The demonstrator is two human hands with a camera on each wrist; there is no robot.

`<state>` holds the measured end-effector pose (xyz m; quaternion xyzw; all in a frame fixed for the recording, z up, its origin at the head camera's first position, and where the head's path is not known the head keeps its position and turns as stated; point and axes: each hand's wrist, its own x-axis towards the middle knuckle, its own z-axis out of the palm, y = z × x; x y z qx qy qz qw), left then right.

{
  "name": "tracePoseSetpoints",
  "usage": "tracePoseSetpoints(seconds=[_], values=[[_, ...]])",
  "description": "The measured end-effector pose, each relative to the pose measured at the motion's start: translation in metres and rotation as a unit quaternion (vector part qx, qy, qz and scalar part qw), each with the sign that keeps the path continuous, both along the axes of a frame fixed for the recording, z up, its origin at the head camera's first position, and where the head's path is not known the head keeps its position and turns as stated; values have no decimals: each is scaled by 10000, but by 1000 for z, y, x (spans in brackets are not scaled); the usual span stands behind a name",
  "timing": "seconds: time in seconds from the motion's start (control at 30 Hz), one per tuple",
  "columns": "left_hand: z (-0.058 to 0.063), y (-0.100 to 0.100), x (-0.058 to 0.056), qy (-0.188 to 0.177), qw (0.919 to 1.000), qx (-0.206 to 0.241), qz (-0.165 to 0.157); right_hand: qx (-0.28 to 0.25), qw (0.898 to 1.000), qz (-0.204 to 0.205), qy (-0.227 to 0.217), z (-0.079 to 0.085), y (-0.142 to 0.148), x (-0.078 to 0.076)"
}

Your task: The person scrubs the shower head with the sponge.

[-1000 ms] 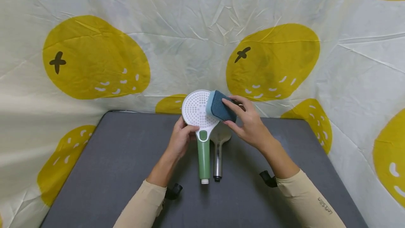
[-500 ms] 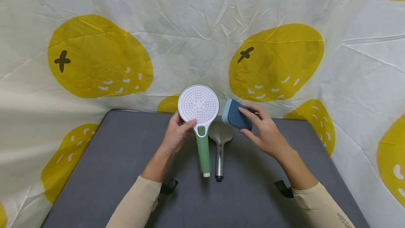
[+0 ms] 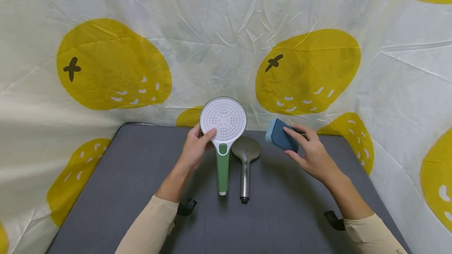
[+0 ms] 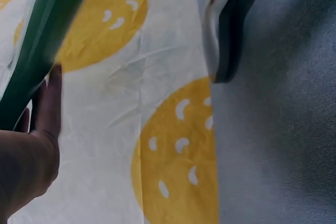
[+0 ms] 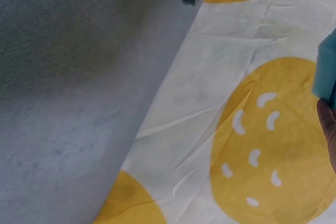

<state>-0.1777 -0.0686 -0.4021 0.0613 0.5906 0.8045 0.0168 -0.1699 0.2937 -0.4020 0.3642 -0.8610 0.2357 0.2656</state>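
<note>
A white-faced shower head (image 3: 223,118) with a green handle is held up in my left hand (image 3: 194,146). The thumb lies on the rim of its nozzle face and the other fingers go behind it. In the left wrist view the green body (image 4: 44,40) leans across the upper left corner beside the hand. My right hand (image 3: 312,152) pinches a blue sponge (image 3: 284,135), dark on one face and light blue on the other, apart from the shower head. The right wrist view catches only the sponge's light edge (image 5: 324,72) and a fingertip.
A second shower head (image 3: 246,148), grey metallic, lies on the dark grey table (image 3: 275,218) just right of the green handle. Behind the table hangs a pale cloth (image 3: 212,62) with yellow fruit shapes.
The sponge has come off the shower head's face and moved right and slightly down with my right hand. My left hand has shifted a little left, still gripping the shower head.
</note>
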Motion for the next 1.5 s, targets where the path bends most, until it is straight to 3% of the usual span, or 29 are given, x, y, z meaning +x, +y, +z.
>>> tracePoseSetpoints(seconds=[0.2,0.43,0.6,0.93,1.1,1.37,1.5], values=[[-2,0,-4,86,9996,-168,197,54,10000,20,42,-6,3,-4],[-4,1,-9,102,9998,-197,15,181,9998,-21,-69,-7,-6,0],[-2,3,-10,122,9991,-394,32,203,9995,197,128,-5,-24,-1],[6,8,-13,74,9983,-576,-79,438,9962,708,241,16,-67,-8],[12,10,-14,71,9980,-613,-148,696,9944,775,189,29,-86,-10],[20,11,-19,116,9953,-956,74,1036,9891,1024,199,35,-93,-10],[22,12,-21,74,9932,-1147,175,1217,9846,1240,195,35,-92,-2]])
